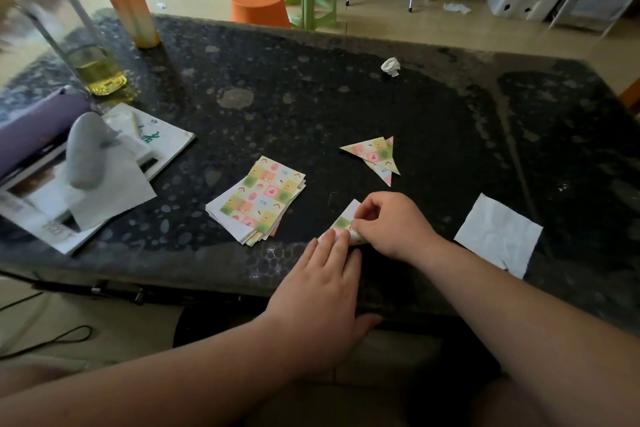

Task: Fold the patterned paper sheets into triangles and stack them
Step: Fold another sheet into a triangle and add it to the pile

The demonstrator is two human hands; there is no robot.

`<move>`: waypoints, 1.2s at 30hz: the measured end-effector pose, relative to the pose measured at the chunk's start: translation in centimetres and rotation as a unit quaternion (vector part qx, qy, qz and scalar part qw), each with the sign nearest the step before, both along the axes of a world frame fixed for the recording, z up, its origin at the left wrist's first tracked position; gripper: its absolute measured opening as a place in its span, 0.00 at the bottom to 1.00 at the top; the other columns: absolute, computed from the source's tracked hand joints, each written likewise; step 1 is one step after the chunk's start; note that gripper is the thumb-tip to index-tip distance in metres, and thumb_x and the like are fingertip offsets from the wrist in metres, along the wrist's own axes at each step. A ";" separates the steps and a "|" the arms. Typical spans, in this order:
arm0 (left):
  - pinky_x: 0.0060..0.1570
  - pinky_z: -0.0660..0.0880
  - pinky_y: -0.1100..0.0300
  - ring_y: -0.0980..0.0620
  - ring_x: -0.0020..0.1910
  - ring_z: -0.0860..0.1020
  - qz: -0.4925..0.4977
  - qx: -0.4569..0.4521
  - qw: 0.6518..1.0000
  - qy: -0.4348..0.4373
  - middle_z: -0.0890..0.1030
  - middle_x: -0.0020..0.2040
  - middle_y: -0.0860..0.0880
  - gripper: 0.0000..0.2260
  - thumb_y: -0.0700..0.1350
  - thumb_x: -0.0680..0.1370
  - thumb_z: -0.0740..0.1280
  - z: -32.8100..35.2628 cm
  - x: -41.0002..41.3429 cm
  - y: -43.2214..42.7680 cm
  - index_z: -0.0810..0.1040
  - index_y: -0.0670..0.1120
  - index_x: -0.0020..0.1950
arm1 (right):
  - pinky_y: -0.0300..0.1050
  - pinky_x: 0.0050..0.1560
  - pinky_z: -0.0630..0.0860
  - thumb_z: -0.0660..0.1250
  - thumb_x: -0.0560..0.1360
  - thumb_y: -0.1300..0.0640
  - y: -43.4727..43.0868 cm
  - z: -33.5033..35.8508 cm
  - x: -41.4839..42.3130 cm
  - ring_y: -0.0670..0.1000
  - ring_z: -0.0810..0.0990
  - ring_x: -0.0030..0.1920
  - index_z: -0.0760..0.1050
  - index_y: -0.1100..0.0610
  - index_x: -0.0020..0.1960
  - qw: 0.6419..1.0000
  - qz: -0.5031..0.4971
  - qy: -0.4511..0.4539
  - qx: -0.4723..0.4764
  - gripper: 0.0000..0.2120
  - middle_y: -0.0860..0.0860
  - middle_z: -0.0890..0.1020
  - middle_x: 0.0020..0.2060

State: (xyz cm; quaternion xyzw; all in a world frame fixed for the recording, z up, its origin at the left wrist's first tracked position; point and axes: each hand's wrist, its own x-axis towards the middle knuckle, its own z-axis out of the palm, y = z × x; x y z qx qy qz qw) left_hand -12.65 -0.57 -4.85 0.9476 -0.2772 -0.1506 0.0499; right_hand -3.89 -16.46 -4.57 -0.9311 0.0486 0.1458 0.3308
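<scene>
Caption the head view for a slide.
Left hand presses and right hand pinches a patterned sheet mid-fold; flat sheet stack to its left, folded triangles beyond.

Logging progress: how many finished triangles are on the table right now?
2. The top triangle lies beyond the right hand, which pinches the sheet being folded; a second triangle pokes out from under the first. Others may be hidden beneath them.

The desk (346, 87) looks like glossy black speckled stone, kinda smudgy. Patterned sheets (258, 199) left of the hands are smooth printed paper; right of them, a matt, creased white paper square (498, 236).
</scene>
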 end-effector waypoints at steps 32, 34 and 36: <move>0.78 0.42 0.36 0.32 0.79 0.35 -0.011 0.023 1.000 0.015 0.34 0.81 0.38 0.40 0.69 0.81 0.52 -1.1 -0.4 -1.6 0.36 0.50 0.82 | 0.42 0.48 0.80 0.73 0.76 0.56 0.1 0.0 0.4 0.45 0.80 0.47 0.80 0.48 0.47 1.000 -0.014 0.004 -0.006 0.04 0.44 0.82 0.44; 0.78 0.42 0.36 0.32 0.79 0.35 -0.014 0.023 1.000 0.011 0.34 0.81 0.38 0.40 0.69 0.81 0.52 -1.2 -0.4 -1.7 0.36 0.50 0.82 | 0.41 0.48 0.79 0.73 0.77 0.56 0.1 0.0 0.4 0.45 0.80 0.47 0.80 0.49 0.47 1.000 -0.013 0.004 -0.005 0.04 0.44 0.82 0.44; 0.78 0.42 0.35 0.32 0.79 0.35 -0.015 0.024 1.000 0.010 0.35 0.81 0.38 0.40 0.69 0.81 0.52 -1.3 -0.5 -1.7 0.36 0.50 0.82 | 0.40 0.47 0.79 0.73 0.77 0.57 0.1 0.0 0.4 0.45 0.80 0.47 0.80 0.48 0.47 1.000 -0.015 0.005 -0.004 0.04 0.44 0.82 0.44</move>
